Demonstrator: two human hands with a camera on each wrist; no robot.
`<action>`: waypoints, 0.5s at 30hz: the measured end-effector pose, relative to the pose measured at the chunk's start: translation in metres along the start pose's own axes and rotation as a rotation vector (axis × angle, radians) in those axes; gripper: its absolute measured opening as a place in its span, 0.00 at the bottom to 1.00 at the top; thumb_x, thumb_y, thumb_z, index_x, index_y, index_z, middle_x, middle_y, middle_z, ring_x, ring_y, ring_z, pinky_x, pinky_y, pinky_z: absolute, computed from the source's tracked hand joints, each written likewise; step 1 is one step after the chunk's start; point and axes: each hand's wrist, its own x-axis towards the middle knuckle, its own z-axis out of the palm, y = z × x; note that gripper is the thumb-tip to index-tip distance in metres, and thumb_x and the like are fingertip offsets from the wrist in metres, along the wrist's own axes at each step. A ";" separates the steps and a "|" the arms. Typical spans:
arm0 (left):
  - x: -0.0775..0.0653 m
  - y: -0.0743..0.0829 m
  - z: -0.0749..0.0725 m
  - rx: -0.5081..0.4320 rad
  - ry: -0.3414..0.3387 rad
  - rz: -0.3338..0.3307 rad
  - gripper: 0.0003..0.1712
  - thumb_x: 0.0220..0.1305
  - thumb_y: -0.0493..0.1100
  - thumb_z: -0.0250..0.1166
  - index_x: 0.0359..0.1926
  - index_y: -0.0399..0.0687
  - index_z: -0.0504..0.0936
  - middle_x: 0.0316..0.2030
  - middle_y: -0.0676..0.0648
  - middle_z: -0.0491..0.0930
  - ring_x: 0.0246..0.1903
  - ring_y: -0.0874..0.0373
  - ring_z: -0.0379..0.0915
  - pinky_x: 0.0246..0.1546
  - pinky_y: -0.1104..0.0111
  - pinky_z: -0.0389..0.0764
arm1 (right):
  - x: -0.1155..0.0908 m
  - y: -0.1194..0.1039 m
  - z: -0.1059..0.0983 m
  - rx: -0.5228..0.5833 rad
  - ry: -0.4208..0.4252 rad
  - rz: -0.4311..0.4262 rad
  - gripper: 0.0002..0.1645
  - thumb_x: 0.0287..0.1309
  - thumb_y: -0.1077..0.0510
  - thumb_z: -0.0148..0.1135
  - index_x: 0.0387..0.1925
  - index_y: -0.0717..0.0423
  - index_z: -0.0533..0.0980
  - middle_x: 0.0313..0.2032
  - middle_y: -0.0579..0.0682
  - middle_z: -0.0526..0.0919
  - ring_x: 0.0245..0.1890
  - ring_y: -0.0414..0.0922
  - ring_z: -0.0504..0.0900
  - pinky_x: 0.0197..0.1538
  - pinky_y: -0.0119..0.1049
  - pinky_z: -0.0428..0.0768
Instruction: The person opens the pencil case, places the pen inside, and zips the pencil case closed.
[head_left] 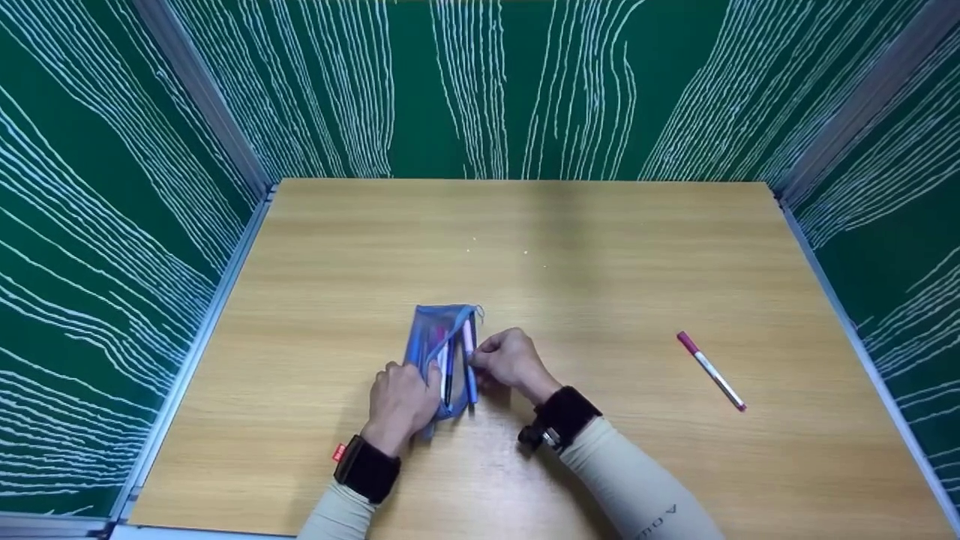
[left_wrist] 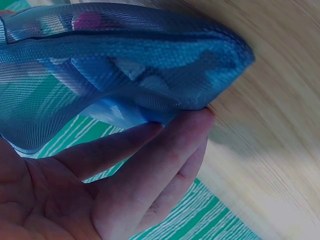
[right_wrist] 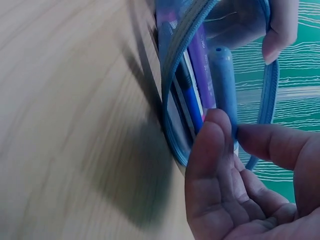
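Note:
A blue mesh pencil case [head_left: 421, 330] lies on the table with its zipper [right_wrist: 172, 55] undone, the opening facing right. My left hand [head_left: 405, 394] holds the case from the left. In the right wrist view, the left thumb [right_wrist: 280, 35] hooks over the zipper edge; in the left wrist view, fingers [left_wrist: 155, 165] press the mesh from outside. My right hand [head_left: 514, 364] pinches a blue marker [right_wrist: 223, 82] between thumb and fingertips at the opening. Inside the case show a purple pen [right_wrist: 200, 65], a dark-blue pen [right_wrist: 187, 95] and other pens, partly veiled by mesh.
To the right, a white marker with a magenta cap [head_left: 711, 371] lies alone on the wooden table [head_left: 337, 255]. Tiny white specks dot the table behind the case. Green panels [head_left: 420, 90] with white wavy lines enclose the back and sides.

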 end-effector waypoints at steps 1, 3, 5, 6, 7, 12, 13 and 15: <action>0.000 0.000 0.000 -0.003 -0.002 0.000 0.34 0.76 0.58 0.45 0.24 0.36 0.79 0.31 0.35 0.77 0.30 0.42 0.76 0.35 0.50 0.78 | 0.001 0.000 0.001 0.006 0.000 0.002 0.03 0.58 0.63 0.73 0.32 0.60 0.86 0.24 0.54 0.87 0.20 0.44 0.85 0.28 0.37 0.85; 0.000 0.000 0.000 -0.005 -0.005 0.001 0.33 0.76 0.57 0.45 0.23 0.38 0.78 0.30 0.36 0.77 0.30 0.43 0.75 0.35 0.50 0.78 | 0.002 -0.001 0.004 0.017 -0.003 0.003 0.04 0.58 0.63 0.73 0.31 0.61 0.86 0.24 0.55 0.87 0.19 0.44 0.85 0.27 0.37 0.84; 0.000 0.000 0.000 -0.005 -0.003 0.003 0.33 0.76 0.58 0.45 0.23 0.37 0.78 0.30 0.36 0.76 0.29 0.43 0.75 0.35 0.50 0.77 | 0.003 -0.002 0.007 0.034 -0.007 0.007 0.04 0.58 0.64 0.74 0.30 0.61 0.85 0.24 0.56 0.87 0.19 0.44 0.85 0.27 0.39 0.85; 0.000 0.000 0.000 -0.004 0.000 0.004 0.34 0.76 0.58 0.46 0.25 0.36 0.79 0.30 0.36 0.76 0.30 0.43 0.75 0.35 0.50 0.77 | 0.003 -0.002 0.009 0.046 -0.011 0.008 0.05 0.58 0.64 0.73 0.30 0.62 0.84 0.24 0.56 0.87 0.18 0.44 0.85 0.27 0.40 0.85; 0.000 0.000 0.000 -0.002 0.003 0.007 0.34 0.76 0.58 0.46 0.26 0.35 0.80 0.30 0.36 0.76 0.30 0.43 0.75 0.35 0.50 0.77 | 0.004 -0.003 0.010 0.055 -0.015 0.008 0.05 0.58 0.64 0.73 0.30 0.62 0.84 0.23 0.57 0.87 0.18 0.44 0.85 0.28 0.41 0.86; -0.001 0.000 0.001 0.022 0.047 0.035 0.36 0.75 0.57 0.46 0.33 0.28 0.84 0.31 0.33 0.79 0.32 0.38 0.78 0.35 0.48 0.78 | 0.005 -0.004 0.017 0.107 -0.017 0.012 0.06 0.58 0.65 0.73 0.29 0.64 0.82 0.21 0.57 0.86 0.16 0.43 0.84 0.28 0.42 0.86; -0.001 0.000 0.001 0.025 0.056 0.040 0.36 0.75 0.57 0.47 0.34 0.27 0.84 0.32 0.32 0.79 0.33 0.37 0.79 0.36 0.48 0.78 | 0.005 -0.005 0.019 0.117 -0.015 0.015 0.06 0.58 0.65 0.72 0.29 0.64 0.82 0.21 0.56 0.86 0.16 0.43 0.84 0.27 0.41 0.86; -0.001 0.000 0.001 0.027 0.064 0.042 0.36 0.75 0.57 0.47 0.35 0.27 0.84 0.32 0.32 0.80 0.33 0.36 0.79 0.36 0.47 0.78 | 0.006 -0.005 0.021 0.133 -0.005 0.022 0.07 0.59 0.65 0.72 0.29 0.64 0.81 0.21 0.57 0.85 0.15 0.43 0.83 0.26 0.40 0.85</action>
